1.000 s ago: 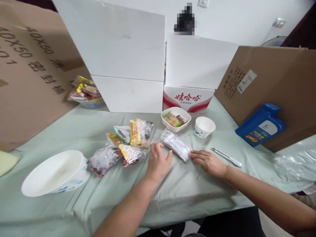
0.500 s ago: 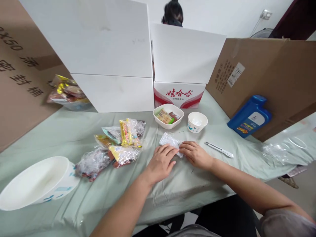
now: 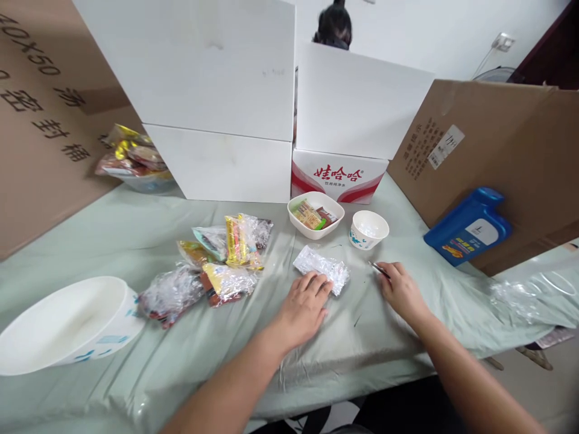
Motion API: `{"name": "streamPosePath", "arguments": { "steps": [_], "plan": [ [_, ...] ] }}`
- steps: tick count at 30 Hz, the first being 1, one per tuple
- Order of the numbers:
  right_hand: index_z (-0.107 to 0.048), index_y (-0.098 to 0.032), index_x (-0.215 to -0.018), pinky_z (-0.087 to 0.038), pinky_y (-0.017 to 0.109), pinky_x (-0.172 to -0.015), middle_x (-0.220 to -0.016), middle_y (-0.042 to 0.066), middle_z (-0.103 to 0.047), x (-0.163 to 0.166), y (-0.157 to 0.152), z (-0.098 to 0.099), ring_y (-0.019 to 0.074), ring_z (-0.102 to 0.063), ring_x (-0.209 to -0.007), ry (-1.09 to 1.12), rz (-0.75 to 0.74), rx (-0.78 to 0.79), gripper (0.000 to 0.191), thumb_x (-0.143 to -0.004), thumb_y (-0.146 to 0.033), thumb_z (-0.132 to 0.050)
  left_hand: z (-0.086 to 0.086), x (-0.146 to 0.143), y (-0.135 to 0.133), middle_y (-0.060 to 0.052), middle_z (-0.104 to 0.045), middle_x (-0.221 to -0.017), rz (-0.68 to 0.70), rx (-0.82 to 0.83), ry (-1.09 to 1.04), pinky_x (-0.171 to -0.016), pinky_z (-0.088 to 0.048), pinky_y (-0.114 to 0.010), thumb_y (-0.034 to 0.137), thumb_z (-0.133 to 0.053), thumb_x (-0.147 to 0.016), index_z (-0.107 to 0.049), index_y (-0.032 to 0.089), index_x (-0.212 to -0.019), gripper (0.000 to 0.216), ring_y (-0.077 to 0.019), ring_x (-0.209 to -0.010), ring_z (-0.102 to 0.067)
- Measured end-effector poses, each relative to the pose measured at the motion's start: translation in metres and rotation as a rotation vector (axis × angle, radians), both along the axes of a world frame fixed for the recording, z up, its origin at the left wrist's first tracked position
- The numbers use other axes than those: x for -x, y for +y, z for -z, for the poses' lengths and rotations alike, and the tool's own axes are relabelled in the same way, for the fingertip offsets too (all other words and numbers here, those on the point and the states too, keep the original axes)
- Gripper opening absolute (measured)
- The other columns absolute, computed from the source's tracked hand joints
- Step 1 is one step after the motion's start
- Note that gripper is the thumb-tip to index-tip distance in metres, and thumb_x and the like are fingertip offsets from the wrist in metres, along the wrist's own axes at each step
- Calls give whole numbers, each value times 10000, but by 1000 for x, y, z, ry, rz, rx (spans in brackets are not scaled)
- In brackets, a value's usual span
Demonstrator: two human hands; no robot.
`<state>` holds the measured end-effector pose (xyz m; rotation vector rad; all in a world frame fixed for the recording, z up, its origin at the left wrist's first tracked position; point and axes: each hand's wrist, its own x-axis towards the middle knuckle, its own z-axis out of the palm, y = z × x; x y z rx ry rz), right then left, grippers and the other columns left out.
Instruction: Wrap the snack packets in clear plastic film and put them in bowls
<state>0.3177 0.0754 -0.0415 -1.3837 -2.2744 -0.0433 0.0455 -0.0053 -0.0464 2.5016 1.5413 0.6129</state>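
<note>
A crinkled clear-and-white plastic packet (image 3: 322, 266) lies on the cloth in front of me. My left hand (image 3: 304, 304) rests over its near edge, fingers stretched out and loosely spread. To the right, my right hand (image 3: 402, 295) is closed around a slim pen-like tool (image 3: 380, 270); its dark tip points up and left, and most of its length is hidden in the hand. Beyond the packet stand a white square bowl (image 3: 337, 228) with wrapped snacks (image 3: 312, 217) inside and a small paper cup (image 3: 370, 239) holding clear plastic.
Several wrapped snacks (image 3: 226, 259) are piled left of the packet, beside a big white tub (image 3: 113, 325) on its side. White boxes (image 3: 217, 163) wall the back. A blue bottle (image 3: 468, 229) leans on a cardboard box (image 3: 493, 138). Someone's head (image 3: 333, 27) shows behind.
My right hand has left the packet, moved right and taken hold of the slim tool that lay on the cloth. My left hand stays at the packet. The view has shifted slightly.
</note>
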Motion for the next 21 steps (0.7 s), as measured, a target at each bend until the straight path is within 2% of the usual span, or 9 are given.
{"name": "streamPosePath", "arguments": {
  "steps": [3,5,7,9,12,14,16,19,21],
  "plan": [
    [-577,-211,-1230,-544,346,-813,-1051,105,-628,55,-5,-15,219,-648,-920,86,-186,18,302,-981,-272,-418,1,3,1,-101,-538,-1336,15,-9,-32,-1038,-421,-517,166,-640,-818,-507,216,-1312,513,-325,-1296,-410],
    [-579,-200,-1247,-544,325,-789,-1057,106,-630,87,-7,-24,214,-651,-915,12,-258,72,313,-983,-269,-424,-1,8,3,-100,-554,-1315,40,-21,-59,-1044,-431,-501,148,-620,-825,-536,211,-1279,466,-311,-1281,-437],
    [-588,-198,-1249,-539,309,-760,-1046,98,-630,106,-9,-29,207,-657,-888,-102,-290,143,314,-970,-241,-450,-3,14,5,-104,-570,-1286,23,-42,-92,-1039,-449,-471,140,-586,-842,-568,197,-1222,384,-289,-1240,-490],
    [-602,-208,-1244,-530,298,-749,-1028,85,-632,108,-10,-31,198,-661,-870,-185,-290,195,313,-959,-223,-473,-5,20,7,-117,-572,-1278,-73,-77,-113,-1035,-457,-455,144,-557,-858,-576,182,-1186,331,-278,-1214,-524],
    [-620,-240,-1231,-519,286,-746,-1009,65,-641,79,-11,-29,187,-665,-859,-227,-250,228,308,-956,-237,-480,-5,25,9,-149,-560,-1311,-292,-99,-69,-1025,-454,-469,165,-571,-853,-530,162,-1249,398,-306,-1250,-509],
    [-640,-255,-1201,-518,285,-738,-1005,57,-652,44,-8,-25,187,-668,-857,-243,-188,231,299,-950,-245,-477,-4,26,10,-182,-556,-1324,-420,-71,-5,-999,-462,-480,199,-618,-835,-486,132,-1313,501,-337,-1248,-509],
    [-671,-238,-1147,-522,305,-720,-994,66,-667,5,-4,-20,202,-671,-838,-269,-66,208,284,-930,-246,-488,-4,26,10,-199,-584,-1279,-495,-42,47,-946,-483,-476,238,-649,-826,-478,102,-1335,554,-353,-1183,-548],
    [-714,-210,-1031,-519,402,-784,-960,100,-686,-39,2,-12,269,-653,-891,-289,142,98,251,-904,-241,-499,-6,22,9,-134,-668,-1055,-441,-15,73,-821,-515,-411,226,-582,-879,-610,141,-1194,327,-290,-963,-627],
    [-716,-198,-977,-504,474,-837,-995,124,-687,-49,3,-10,313,-626,-965,-228,180,7,226,-896,-272,-518,-8,18,8,-86,-666,-898,-350,-31,50,-759,-511,-370,181,-522,-904,-685,180,-1006,192,-243,-843,-627]
  ]
}}
